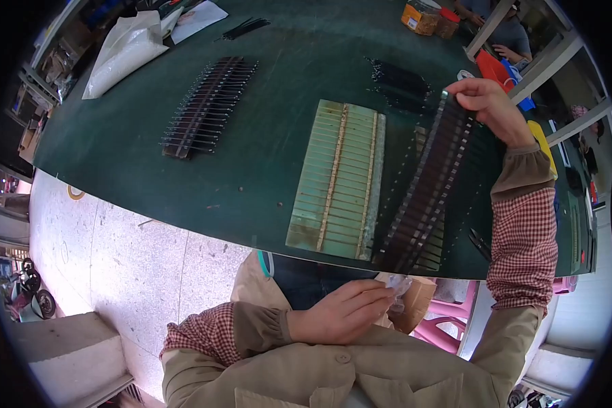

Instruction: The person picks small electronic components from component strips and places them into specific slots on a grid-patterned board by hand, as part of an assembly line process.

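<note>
Right hand [488, 103] reaches out over the dark green counter [279, 149], fingers pinched on the far end of a long dark strip of small parts [428, 190]; the strip runs from that hand back toward the near counter edge, lying partly over a pale green slotted tray [336, 180]. The tray sits flat just left of the strip, its slots crossed by two tan bands; cannot tell what, if anything, is in the slots. Left hand [343, 313] is low near the body, below the counter edge, fingers curled together around a small clear crumpled bit [399, 285], maybe plastic, too small to tell. Further left on the counter, well apart from both hands, lies another dark row of pins on strips [207, 105]. Behind the tray is a loose pile of dark pins [398, 81]. A white bag [126, 51] lies at the far left corner, contents hidden. Two jars [428, 18] stand at the far edge, one orange-brown, one with a red lid; contents unclear. A pink stool [449, 326] sits below the counter.
</note>
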Tool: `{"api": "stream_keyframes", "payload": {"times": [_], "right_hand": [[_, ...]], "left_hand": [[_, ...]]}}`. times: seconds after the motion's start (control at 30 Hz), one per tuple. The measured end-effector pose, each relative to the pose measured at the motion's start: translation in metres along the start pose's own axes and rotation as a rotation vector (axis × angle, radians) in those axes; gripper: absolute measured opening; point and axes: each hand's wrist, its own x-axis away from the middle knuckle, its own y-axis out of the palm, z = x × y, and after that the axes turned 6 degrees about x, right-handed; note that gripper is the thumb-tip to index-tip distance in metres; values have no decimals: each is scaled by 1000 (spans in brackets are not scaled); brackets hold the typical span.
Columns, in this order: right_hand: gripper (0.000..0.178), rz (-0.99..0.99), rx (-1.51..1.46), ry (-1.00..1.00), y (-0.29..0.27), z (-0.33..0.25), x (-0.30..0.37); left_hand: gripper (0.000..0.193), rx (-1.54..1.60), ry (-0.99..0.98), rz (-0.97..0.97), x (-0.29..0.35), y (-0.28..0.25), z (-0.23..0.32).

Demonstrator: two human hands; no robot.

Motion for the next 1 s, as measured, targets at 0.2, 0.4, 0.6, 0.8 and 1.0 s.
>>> {"api": "stream_keyframes", "payload": {"times": [0.2,0.4,0.6,0.8,1.0], "right_hand": [[26,50,-182,-72,-18,14,5],[32,68,-293,-40,21,33,-15],[39,194,-314,-82,52,10,-38],[39,243,-374,-124,44,30,-41],[37,228,-375,-84,45,48,-38]], "left_hand": [[14,947,-657,303,-4,-13,6],[8,1159,-679,719,-26,-41,-9],[10,1123,-654,930,1,-120,-39],[14,736,-629,1098,22,-223,-57],[13,713,-583,1111,44,-268,-100]]}}
